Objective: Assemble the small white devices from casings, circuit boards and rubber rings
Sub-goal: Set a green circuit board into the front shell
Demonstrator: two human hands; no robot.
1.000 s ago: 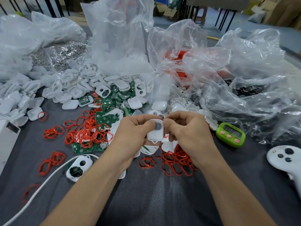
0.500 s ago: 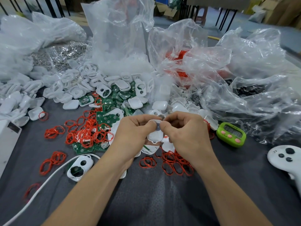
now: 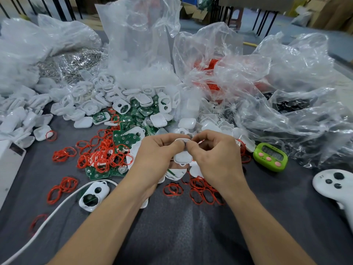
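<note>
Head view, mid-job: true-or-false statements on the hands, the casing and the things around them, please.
1. The left hand and right hand both hold one white casing. True.
2. The green timer lies left of the left hand. False: it lies right of the right hand.
3. Red rubber rings lie beside the right wrist. True.
4. The white cable runs at far right. False: it runs at lower left.

I count 1 green timer point(image 3: 270, 157), 1 white controller point(image 3: 334, 185), 1 white cable point(image 3: 72, 196); casings point(image 3: 82, 92), boards point(image 3: 122, 138), red rings point(image 3: 103, 154) too many to count.
</note>
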